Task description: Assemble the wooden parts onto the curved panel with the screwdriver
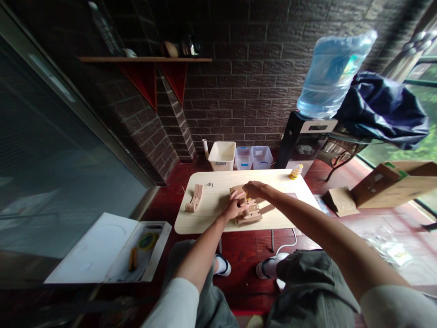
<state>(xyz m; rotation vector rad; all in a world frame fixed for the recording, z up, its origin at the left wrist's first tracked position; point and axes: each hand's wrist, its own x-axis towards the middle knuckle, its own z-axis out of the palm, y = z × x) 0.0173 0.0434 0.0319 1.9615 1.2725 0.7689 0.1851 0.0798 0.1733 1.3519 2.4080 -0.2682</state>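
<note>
A wooden assembly (251,212) with dark holes lies on the pale table (211,218), right of its middle. My left hand (235,206) has its fingers bent round a wooden piece on the assembly's left part. Above the assembly, my right hand (254,189) is closed on a small tool (248,197) with a yellow part, which points down at the wood. The tool's handle is mostly hidden by the fingers. A curved wooden piece (195,198) lies at the table's left, with several small dark screws (209,184) beside it.
A yellow-capped clear bottle (296,171) stands at the table's back right corner. Behind the table are a cream bin (222,156), clear plastic boxes (253,157) and a water dispenser (302,139). An open white case (160,250) lies at the lower left.
</note>
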